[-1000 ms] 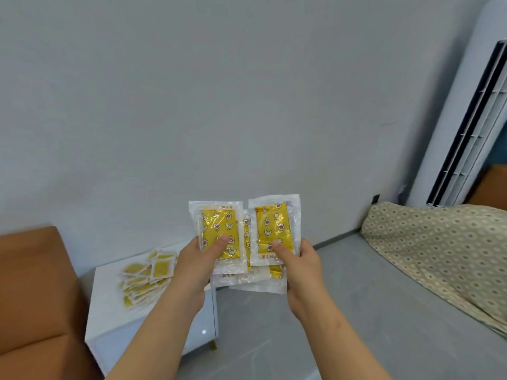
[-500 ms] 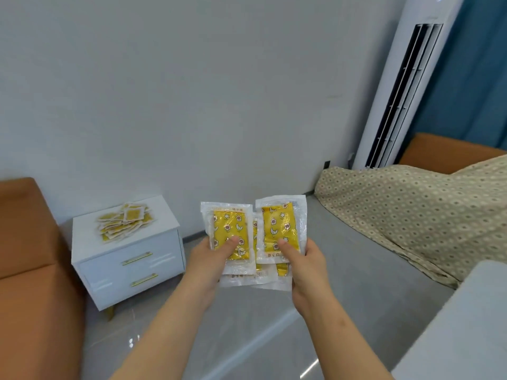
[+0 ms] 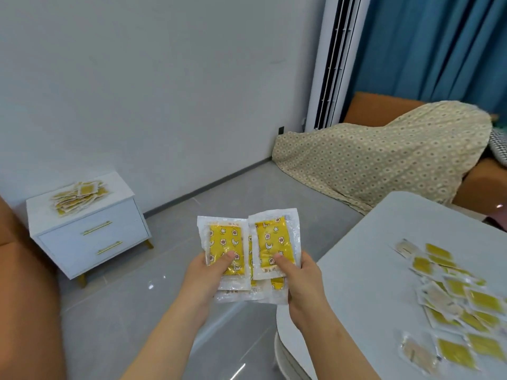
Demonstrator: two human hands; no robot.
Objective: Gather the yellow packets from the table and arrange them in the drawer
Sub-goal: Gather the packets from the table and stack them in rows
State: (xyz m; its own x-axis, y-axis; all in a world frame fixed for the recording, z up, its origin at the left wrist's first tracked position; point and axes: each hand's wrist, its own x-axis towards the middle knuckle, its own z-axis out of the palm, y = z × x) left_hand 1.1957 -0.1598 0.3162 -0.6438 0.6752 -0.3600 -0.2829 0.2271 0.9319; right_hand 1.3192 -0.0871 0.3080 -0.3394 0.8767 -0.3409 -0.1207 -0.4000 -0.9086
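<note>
**Swung right since last frame: table (image 3: 367, 259) now in view**

My left hand (image 3: 208, 272) and right hand (image 3: 300, 281) each pinch the fanned yellow packets (image 3: 247, 248), thumbs on top, at centre. More loose packets (image 3: 455, 300) lie on the table at 4 o'clock. The closed drawer (image 3: 123, 218) is at 9 o'clock, with another pile (image 3: 79, 196) on the cabinet (image 3: 120, 186). Risk: slick wrappers, lower ones poorly clamped. Freeing a hand for the handle (image 3: 97, 227) likely lets them slide out.
</note>
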